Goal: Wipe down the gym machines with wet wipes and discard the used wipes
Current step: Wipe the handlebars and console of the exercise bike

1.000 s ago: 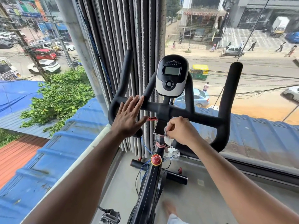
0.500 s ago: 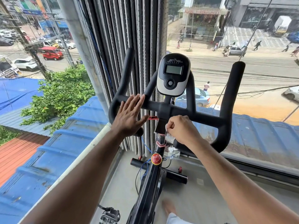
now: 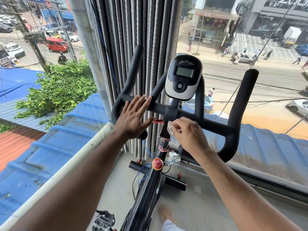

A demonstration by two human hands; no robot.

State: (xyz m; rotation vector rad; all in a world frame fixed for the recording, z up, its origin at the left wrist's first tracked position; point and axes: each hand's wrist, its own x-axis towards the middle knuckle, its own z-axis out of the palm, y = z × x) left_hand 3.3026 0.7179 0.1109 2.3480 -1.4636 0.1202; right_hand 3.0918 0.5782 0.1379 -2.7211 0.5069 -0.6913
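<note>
Wet wipe (image 3: 170, 127), white and crumpled, now pinched in right hand (image 3: 189, 132) against the top of the stem (image 3: 165, 131) just under the handlebar (image 3: 188, 114) clamp; half a second ago bunched lower, hanging beside the stem under the fist. Shifted upward, then, toward the junction. Left hand (image 3: 133, 117) unchanged: fingers straight and spread, palm flat on the left bar, steadying. Console (image 3: 183, 77) untouched above. Judged mid-wipe on the exercise bike's stem; horns and console probably left, discarding not yet due.
</note>
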